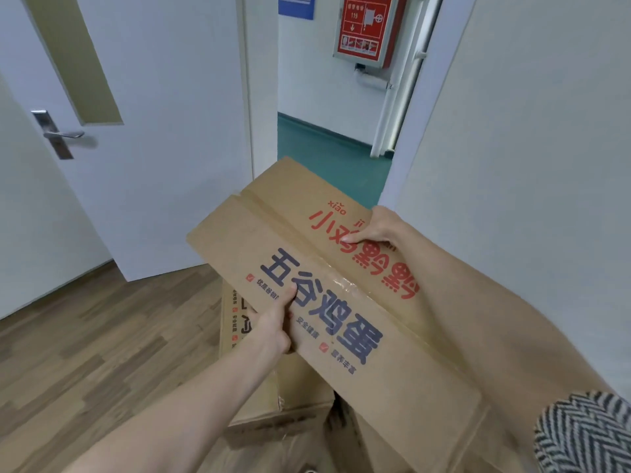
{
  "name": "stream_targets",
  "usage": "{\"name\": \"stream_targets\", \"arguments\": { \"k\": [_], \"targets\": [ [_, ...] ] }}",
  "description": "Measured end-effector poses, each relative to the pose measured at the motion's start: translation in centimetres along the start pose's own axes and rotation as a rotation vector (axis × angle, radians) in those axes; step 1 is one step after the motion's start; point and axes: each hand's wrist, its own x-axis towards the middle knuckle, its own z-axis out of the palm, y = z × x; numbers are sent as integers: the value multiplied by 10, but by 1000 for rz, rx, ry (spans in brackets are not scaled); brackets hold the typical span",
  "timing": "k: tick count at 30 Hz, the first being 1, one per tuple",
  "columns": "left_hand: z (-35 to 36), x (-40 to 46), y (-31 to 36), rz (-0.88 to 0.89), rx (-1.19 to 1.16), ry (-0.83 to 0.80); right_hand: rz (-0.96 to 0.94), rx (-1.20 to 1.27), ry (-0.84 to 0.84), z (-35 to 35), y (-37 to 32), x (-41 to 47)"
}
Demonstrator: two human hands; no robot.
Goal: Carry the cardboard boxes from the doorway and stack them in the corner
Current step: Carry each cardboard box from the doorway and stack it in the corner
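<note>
Both hands clamped a printed cardboard box (327,285), the left hand (273,327) on its near-left edge, the right hand (374,228) on its far-right edge, above another box (249,380) on the floor.

Count: 2 cardboard boxes for sure, held box (341,302) on top, lower box (252,380) under it; more cardboard at bottom edge, can't separate. 2 hands: left hand (273,326), right hand (372,228). 1 door (153,148), 1 red wall cabinet (367,27), 1 blue sign (295,5).
</note>
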Motion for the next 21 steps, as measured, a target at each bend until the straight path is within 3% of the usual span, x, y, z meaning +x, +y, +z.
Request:
{"name": "stream_targets", "arguments": {
  "k": [9,13,21],
  "targets": [
    [-77,-76,-3,61,255,-397,144,264,340,2,32,-226],
    [-83,-128,-22,157,399,-538,275,439,368,12,69,-326],
    [-91,-238,-142,130,728,-772,442,666,613,59,214,-514]
  ]
}}
